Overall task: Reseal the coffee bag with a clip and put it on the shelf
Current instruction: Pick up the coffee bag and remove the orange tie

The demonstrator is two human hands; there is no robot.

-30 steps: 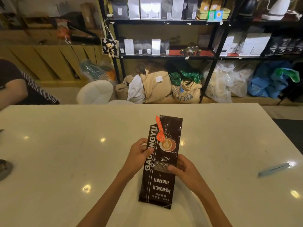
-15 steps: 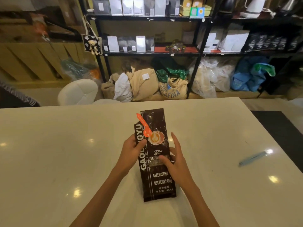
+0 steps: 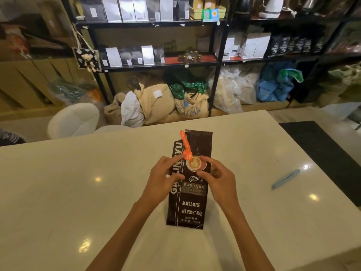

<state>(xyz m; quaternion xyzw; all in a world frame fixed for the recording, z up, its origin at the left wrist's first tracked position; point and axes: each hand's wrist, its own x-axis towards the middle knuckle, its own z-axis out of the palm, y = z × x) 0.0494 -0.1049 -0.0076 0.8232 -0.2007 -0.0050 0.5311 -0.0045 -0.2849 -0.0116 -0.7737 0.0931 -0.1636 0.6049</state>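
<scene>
So the coffee bag [image 3: 188, 192] was lying flat on the white table [image 3: 78, 192], pretty much dead centre in front of the person, label side up with its top end pointing away toward the shelf [image 3: 156, 66]. An orange scoop-shaped tag [image 3: 186, 146] sat on the upper left part of the bag, its round end right above the latte picture. Both hands were on the bag around its middle. The left hand [image 3: 164, 178] was wrapped over the left edge, thumb pressed on the front and index finger stretched up so the tip touched the round end of the orange tag. The right hand [image 3: 219, 178] sat at the right edge with fingers curled loosely and the thumb resting on the front just under the latte picture; honestly couldn't tell if it was really pinching the bag or just resting on it. A light blue clip [image 3: 285, 178] was lying on the table well off to the right, not touching anything. The shelf behind the table was packed with other coffee bags and boxes, with burlap sacks [image 3: 190, 106] piled on the floor underneath.
</scene>
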